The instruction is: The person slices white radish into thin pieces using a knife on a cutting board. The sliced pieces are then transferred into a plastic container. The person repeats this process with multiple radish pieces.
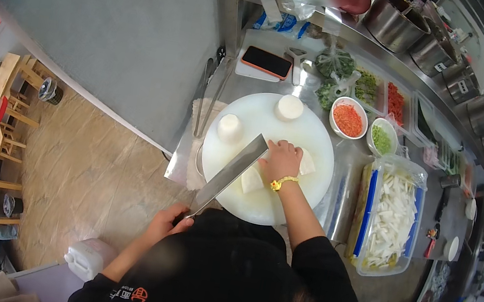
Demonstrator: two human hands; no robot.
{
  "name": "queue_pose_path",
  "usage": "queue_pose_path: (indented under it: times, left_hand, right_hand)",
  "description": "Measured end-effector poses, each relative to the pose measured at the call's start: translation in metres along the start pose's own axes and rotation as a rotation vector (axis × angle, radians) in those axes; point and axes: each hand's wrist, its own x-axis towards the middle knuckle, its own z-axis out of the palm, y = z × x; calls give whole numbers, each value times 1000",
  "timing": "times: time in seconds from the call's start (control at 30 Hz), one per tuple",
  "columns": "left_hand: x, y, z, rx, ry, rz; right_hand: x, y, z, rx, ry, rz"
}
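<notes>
My left hand [170, 220] grips the handle of a broad-bladed cleaver [231, 171], its blade slanting up across a round white cutting board [233, 200]. My right hand [282, 160], with a yellow beaded bracelet at the wrist, lies over the board beyond the blade. One cut piece of white radish [308, 163] shows at the right side of that hand, partly covered by it. What lies beneath the palm is hidden. Between blade and wrist sits another cut radish piece [252, 180]. Two thick radish stubs stand farther back, one at the left [229, 128] and one at the rear [289, 107].
A clear plastic tub [359, 266] of white strips stands right of the board. Behind are bowls of chopped red [348, 119] and green [381, 138] food, a phone [266, 61] and a peeler [297, 66]. Tongs [207, 97] lie left, beside a grey wall [134, 46].
</notes>
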Motion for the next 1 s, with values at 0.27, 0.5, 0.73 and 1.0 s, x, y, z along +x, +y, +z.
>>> queue_pose_path:
  times: [0.27, 0.5, 0.73, 1.0]
  left_hand:
    - [-1, -4, 12, -63, -11, -20]
    - [6, -6, 31, -47, 6, 20]
    - [10, 5, 43, -76, -37, -47]
    - [14, -1, 61, -122, -65, -102]
  right_hand:
    - [15, 88, 10, 565, 178, 310]
    - [-32, 86, 11, 948, 308, 656]
    - [-39, 68, 5, 303, 426, 550]
    - [-37, 67, -19, 90, 72, 183]
